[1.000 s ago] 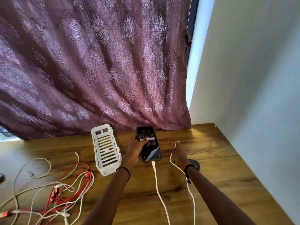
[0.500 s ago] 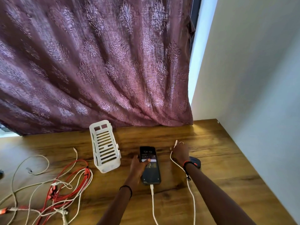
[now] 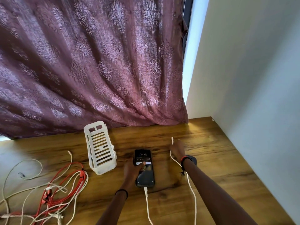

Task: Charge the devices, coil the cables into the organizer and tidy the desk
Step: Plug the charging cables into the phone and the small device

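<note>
The phone (image 3: 146,174) lies flat on the table (image 3: 211,159) with its charger cable (image 3: 146,200) plugged in. The left hand (image 3: 132,171) grips it, fingers curled, thumb on the screen, likely checking the charge. Right of the phone, the right hand (image 3: 177,150) pinches a second cable (image 3: 191,190), probably for another device.

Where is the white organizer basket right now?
In the head view, the white organizer basket lies on the desk left of centre, between the tangled cables and the phone, near the curtain.

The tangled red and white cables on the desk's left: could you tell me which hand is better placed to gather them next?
Left, probably: the left hand sits nearer the tangled cables, holding only the plugged-in phone. The right hand is farther off and pinches a white cable.
</note>
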